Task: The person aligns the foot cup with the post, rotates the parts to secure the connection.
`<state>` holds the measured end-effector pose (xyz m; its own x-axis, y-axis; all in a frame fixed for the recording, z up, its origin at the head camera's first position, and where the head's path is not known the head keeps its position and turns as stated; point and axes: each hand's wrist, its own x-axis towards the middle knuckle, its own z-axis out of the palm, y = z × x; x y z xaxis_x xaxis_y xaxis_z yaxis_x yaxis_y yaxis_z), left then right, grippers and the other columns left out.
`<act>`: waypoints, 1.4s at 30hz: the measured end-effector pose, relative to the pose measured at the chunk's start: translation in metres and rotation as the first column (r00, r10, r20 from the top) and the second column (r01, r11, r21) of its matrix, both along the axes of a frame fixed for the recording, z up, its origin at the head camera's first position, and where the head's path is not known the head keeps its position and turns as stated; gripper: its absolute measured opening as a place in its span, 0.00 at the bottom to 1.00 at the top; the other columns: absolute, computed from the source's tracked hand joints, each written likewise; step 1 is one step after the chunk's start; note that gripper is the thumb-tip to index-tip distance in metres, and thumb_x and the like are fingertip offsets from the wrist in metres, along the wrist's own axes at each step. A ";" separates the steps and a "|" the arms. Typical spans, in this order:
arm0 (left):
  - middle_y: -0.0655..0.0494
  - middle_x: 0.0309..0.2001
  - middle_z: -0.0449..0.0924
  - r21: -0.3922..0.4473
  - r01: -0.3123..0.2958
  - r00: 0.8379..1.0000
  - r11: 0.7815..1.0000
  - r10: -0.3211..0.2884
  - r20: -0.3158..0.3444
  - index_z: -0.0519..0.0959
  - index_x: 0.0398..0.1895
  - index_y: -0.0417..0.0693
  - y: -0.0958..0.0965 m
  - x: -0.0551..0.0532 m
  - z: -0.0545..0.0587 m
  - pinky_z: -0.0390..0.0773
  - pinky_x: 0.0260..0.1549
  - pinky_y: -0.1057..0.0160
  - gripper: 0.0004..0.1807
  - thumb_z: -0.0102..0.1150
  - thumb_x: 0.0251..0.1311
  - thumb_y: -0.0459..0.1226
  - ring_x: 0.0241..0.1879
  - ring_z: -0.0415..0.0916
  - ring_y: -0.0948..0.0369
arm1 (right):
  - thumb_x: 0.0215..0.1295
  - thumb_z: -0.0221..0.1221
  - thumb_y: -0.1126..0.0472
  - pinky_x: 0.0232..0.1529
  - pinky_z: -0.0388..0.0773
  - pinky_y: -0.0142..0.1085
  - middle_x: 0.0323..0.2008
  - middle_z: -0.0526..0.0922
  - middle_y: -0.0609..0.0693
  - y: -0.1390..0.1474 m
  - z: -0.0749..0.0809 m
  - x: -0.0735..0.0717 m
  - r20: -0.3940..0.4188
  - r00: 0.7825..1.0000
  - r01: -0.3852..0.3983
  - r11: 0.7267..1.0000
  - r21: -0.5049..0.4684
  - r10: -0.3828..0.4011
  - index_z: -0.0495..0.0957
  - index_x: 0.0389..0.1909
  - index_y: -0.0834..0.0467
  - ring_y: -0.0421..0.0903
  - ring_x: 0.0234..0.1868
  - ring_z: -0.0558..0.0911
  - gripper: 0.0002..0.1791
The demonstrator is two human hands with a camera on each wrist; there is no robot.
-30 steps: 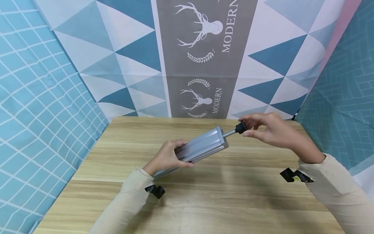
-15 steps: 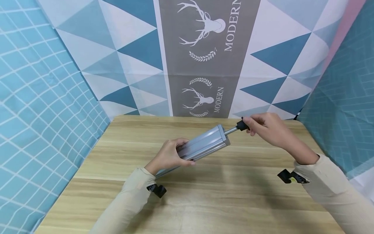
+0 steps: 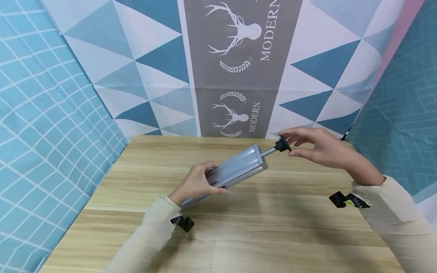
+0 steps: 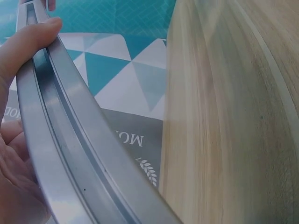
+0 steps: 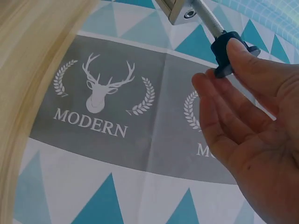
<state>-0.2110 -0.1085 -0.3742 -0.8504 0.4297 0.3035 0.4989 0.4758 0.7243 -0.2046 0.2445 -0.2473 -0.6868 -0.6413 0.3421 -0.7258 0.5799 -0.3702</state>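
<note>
Grooved metal housing (image 3: 237,167): your left hand (image 3: 195,184) grips its sides; right hand (image 3: 324,148) pinches black knob (image 3: 282,144) on rod (image 3: 268,152) beyond its end.

Wooden table (image 3: 256,231), grey deer-print panel (image 3: 205,81), blue-gridded sheet (image 3: 44,132)

Slants near centre toward two o'clock as a silvery, grooved metal bar (image 3: 238,165); carries a slim rod (image 3: 268,152) at the two-o'clock end, tipped with a flanged black knob (image 3: 282,145).
</note>
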 end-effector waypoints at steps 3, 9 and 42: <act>0.55 0.43 0.84 0.003 -0.003 1.000 1.000 0.003 -0.008 0.80 0.49 0.45 0.000 0.001 -0.001 0.76 0.38 0.65 0.36 0.82 0.29 0.44 0.39 0.79 0.64 | 0.56 0.67 0.66 0.39 0.78 0.29 0.39 0.84 0.45 -0.002 -0.004 0.001 -0.014 0.999 0.045 0.999 -0.008 -0.045 0.75 0.59 0.60 0.35 0.37 0.81 0.27; 0.55 0.43 0.84 0.000 -0.015 0.999 1.000 0.015 -0.038 0.81 0.48 0.44 0.001 0.001 -0.003 0.77 0.38 0.65 0.37 0.83 0.28 0.43 0.38 0.79 0.64 | 0.65 0.61 0.55 0.28 0.75 0.34 0.24 0.83 0.47 -0.010 -0.015 0.002 0.164 0.963 0.232 0.967 -0.109 -0.212 0.83 0.36 0.60 0.40 0.25 0.79 0.11; 0.55 0.43 0.84 -0.001 0.017 0.999 1.000 -0.017 -0.046 0.80 0.50 0.45 -0.001 -0.001 0.001 0.77 0.38 0.64 0.38 0.83 0.29 0.43 0.38 0.79 0.64 | 0.67 0.59 0.56 0.31 0.79 0.35 0.27 0.85 0.46 -0.011 -0.010 0.006 0.205 0.964 0.187 0.979 -0.081 -0.167 0.81 0.43 0.63 0.39 0.26 0.83 0.14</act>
